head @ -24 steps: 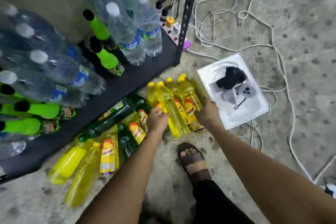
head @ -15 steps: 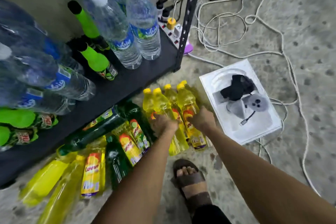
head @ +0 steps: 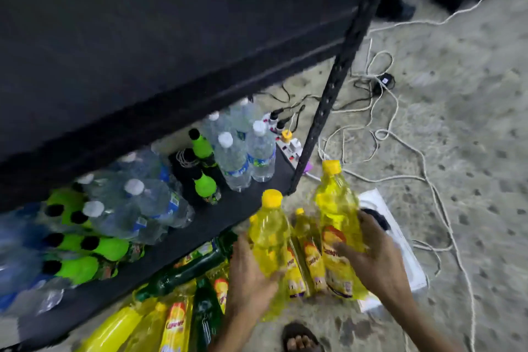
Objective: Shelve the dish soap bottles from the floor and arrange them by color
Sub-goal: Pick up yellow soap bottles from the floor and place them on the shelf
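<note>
The left hand is gripping a yellow soap bottle around its body, holding it upright, cap at 12 o'clock. The right hand is gripping a second yellow bottle at 3 o'clock from the first, also upright, fingers wrapping over its label. Two more yellow bottles are lying on the floor between the held pair. At 7 o'clock from the left hand, yellow and dark green bottles are lying beside the black shelf, which is carrying water bottles.
</note>
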The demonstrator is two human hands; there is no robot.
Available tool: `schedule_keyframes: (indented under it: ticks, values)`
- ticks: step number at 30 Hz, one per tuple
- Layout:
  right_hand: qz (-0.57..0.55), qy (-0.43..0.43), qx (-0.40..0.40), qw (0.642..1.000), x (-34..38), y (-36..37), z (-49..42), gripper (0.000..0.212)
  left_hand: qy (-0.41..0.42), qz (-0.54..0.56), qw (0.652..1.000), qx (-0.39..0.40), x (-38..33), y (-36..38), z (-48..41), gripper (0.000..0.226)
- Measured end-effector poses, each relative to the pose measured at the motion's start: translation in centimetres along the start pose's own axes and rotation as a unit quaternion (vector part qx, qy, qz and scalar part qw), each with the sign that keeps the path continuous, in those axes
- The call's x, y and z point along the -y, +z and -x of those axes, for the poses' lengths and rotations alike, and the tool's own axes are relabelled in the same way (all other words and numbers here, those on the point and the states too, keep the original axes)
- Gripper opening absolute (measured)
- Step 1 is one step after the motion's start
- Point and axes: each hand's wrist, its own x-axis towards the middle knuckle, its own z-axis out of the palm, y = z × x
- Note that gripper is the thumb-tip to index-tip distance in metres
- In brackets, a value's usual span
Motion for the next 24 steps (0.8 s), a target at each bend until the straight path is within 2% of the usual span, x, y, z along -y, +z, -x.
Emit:
schedule_keyframes:
  ticks: [2,4,5,7,9,11,14,18,24]
  values:
    - [-0.050,-0.039,-0.020,0.998,7.7,-4.6,2.2,0.060,0.084,0.046,0.995,-0.009,-4.3,-7.1,3.0,0.093]
    - [-0.103,-0.079,-0.045,0.991,15.2,-9.0,4.0,0.065,0.128,0.051,0.990,0.040,-9.5,-14.2,5.8,0.099]
    - [-0.123,-0.104,-0.055,0.985,18.5,-10.8,4.6,0.068,0.145,0.085,0.985,0.038,-12.1,-17.1,7.2,0.099]
    - [-0.160,-0.170,-0.051,0.971,25.5,-13.8,5.4,0.071,0.205,0.170,0.964,-0.026,-17.5,-22.5,9.7,0.094]
    - [-0.171,-0.234,-0.028,0.957,31.8,-15.1,5.7,0.081,0.264,0.196,0.941,-0.081,-22.4,-26.5,10.8,0.084]
    - [-0.179,-0.279,-0.023,0.943,37.0,-14.8,5.1,0.080,0.304,0.212,0.921,-0.116,-26.4,-30.2,9.8,0.074]
    - [-0.161,-0.330,-0.059,0.928,41.9,-11.9,2.2,0.069,0.306,0.227,0.902,-0.204,-30.1,-34.6,5.1,0.072]
    - [-0.118,-0.336,-0.135,0.925,45.6,-6.6,-3.5,0.066,0.273,0.158,0.893,-0.321,-31.8,-37.7,-3.0,0.076]
    - [-0.126,-0.305,-0.138,0.934,48.8,-0.4,-11.0,0.066,0.268,0.111,0.873,-0.393,-31.4,-40.0,-12.1,0.084]
